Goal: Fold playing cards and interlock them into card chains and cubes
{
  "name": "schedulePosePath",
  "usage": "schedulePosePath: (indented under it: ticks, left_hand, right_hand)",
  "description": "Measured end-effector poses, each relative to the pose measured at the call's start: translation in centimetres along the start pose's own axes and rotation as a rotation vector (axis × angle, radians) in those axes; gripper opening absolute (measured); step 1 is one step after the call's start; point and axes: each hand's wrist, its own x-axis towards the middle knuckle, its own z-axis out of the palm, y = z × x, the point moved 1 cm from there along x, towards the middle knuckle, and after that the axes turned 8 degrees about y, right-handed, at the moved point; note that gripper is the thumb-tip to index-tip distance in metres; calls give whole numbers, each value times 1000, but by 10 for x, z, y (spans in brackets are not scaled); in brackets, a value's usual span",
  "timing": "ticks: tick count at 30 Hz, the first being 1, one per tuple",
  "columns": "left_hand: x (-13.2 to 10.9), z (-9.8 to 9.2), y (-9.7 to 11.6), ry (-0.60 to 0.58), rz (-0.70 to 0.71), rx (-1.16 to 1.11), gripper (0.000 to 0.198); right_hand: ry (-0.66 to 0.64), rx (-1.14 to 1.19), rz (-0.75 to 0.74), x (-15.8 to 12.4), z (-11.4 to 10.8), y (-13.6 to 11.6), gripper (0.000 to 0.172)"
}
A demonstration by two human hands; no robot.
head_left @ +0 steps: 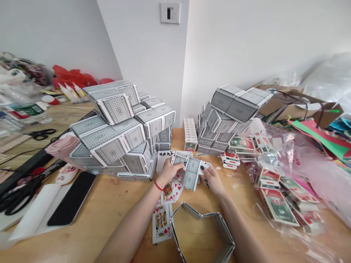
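Note:
My left hand (169, 171) and my right hand (211, 179) meet over the wooden table (115, 204), both pinched on a small folded piece of grey-backed playing cards (189, 173). A red string sits on my left wrist. Loose face-up cards (162, 219) lie under and in front of my hands. Nearer me stands an open ring of joined cards (203, 226). Two big stacks of folded card blocks rise behind: one at the left (120, 128), one at the right (227, 117).
Card boxes (276, 197) in red and green fill a clear bag at the right. Scissors (16, 197), a black phone (71, 199) on white paper, bottles and red bags lie at the left. Cardboard and coloured paper (315, 131) crowd the far right.

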Motion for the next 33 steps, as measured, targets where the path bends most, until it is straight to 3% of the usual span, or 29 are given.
schedulePosePath:
  ticks: [12, 19, 27, 33]
  left_hand:
    - [-1, 2, 0, -25, -31, -2, 29]
    - [-3, 3, 4, -28, 22, 64, 28]
    - [-12, 19, 1, -113, -33, 87, 24]
    - [-1, 4, 4, -37, -22, 25, 27]
  right_hand:
    - [42, -6, 9, 0, 3, 5, 40]
    - [-28, 2, -4, -2, 3, 0, 29]
    - [111, -107, -144, -5, 12, -3, 33]
    - [83, -19, -115, 0, 6, -5, 32]
